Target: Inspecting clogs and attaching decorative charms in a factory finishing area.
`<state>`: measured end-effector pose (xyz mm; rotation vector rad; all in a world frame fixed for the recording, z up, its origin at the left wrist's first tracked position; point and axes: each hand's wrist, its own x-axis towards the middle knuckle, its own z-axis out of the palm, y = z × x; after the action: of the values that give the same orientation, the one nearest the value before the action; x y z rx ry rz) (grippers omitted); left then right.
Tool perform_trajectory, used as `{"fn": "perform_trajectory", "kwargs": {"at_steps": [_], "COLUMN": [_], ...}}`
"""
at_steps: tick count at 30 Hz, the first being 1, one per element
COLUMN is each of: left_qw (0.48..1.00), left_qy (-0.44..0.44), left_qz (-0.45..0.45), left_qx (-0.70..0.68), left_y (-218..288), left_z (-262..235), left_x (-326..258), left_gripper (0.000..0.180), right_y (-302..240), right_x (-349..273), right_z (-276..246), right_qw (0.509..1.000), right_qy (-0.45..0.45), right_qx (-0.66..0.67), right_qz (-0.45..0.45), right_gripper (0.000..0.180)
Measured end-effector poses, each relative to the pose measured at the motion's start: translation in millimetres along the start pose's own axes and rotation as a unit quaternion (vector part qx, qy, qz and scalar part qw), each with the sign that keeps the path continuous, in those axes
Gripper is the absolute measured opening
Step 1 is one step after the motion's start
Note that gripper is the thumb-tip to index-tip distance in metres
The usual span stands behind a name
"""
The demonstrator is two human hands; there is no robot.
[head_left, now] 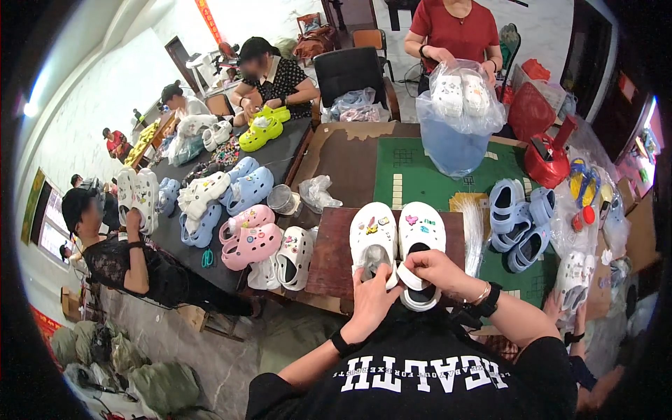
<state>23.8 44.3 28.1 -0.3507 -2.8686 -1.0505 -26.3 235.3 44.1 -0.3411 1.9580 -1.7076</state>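
Observation:
A pair of white clogs with colourful charms on the toes lies in front of me on a reddish-brown board. My left hand is closed round the heel end of the left white clog, which has crumpled clear plastic inside. The fingers of my right hand pinch the heel strap of the right white clog. Part of that clog's dark insole shows; my hand hides much of its opening.
Blue clogs stand at right, beside a bundle of clear strips. Pink clogs, white clogs and a clear cup are at left. Opposite, a person in red holds bagged white clogs. Other people handle clogs along the dark table.

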Motion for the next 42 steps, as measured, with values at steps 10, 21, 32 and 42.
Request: {"fn": "perform_trajectory", "kwargs": {"at_steps": [10,21,32,42], "left_qw": [0.997,0.974,0.837,0.835], "left_qy": [0.051,0.172,0.216,0.035], "left_qz": [0.028,0.009,-0.024,-0.074], "left_qx": [-0.057,-0.147,-0.502,-0.545], "left_y": [-2.1,14.6,43.6,13.9], "left_z": [-15.6,-36.7,-61.4,-63.6], "left_x": [-4.4,-0.3,32.5,22.8], "left_gripper": [0.018,0.009,0.03,0.011], "right_y": [-33.3,-59.2,-48.2,-83.0], "right_x": [-32.6,-92.4,-70.6,-55.1], "right_z": [-5.9,-31.9,-11.0,2.3], "right_qw": [0.91,0.946,0.987,0.944], "right_qy": [0.065,0.039,0.017,0.202], "right_qx": [-0.328,-0.304,0.1,0.198], "right_qz": [-0.244,-0.105,-0.121,-0.17], "right_gripper": [0.017,0.023,0.016,0.013]}}
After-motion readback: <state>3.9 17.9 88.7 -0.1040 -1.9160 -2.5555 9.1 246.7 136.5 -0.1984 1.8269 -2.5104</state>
